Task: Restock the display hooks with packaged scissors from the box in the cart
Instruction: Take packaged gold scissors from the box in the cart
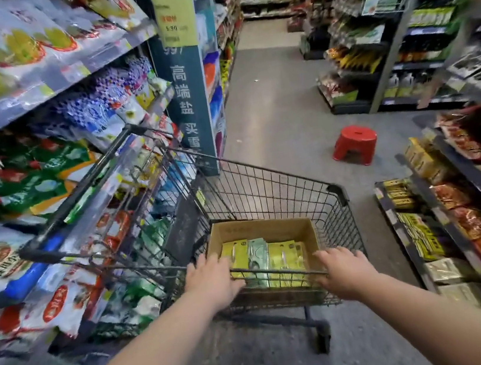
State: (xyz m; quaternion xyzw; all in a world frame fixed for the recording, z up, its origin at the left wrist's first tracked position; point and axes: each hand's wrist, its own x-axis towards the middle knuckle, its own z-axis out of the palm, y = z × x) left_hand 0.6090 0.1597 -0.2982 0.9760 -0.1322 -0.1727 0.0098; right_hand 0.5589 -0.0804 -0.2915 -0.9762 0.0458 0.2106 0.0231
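We have both hands on the cart (264,185), at the rim nearest us. Our left hand (212,277) lies over the rim's left end with the thumb hooked under the top wire, and our right hand (346,271) holds the same rim toward its right end. Fingers reach over into the basket and both arms are stretched forward.

Inside the cart, on its floor and close to the near rim, sits an open cardboard box (258,229). The packaged scissors (283,256) stand in it in a row — yellow packs with a pale green one among them — just beyond our fingers and between our two hands.

The cart's dark handle bar (80,192) rises on its left side, right against shelves (35,96) packed with bagged goods. Past the cart's far left corner stands a blue pillar sign (187,97). Ahead and right of the cart a red stool (355,144) sits on the grey floor (277,99) — well apart from it. More low shelves (423,218) of packets run along the cart's right.
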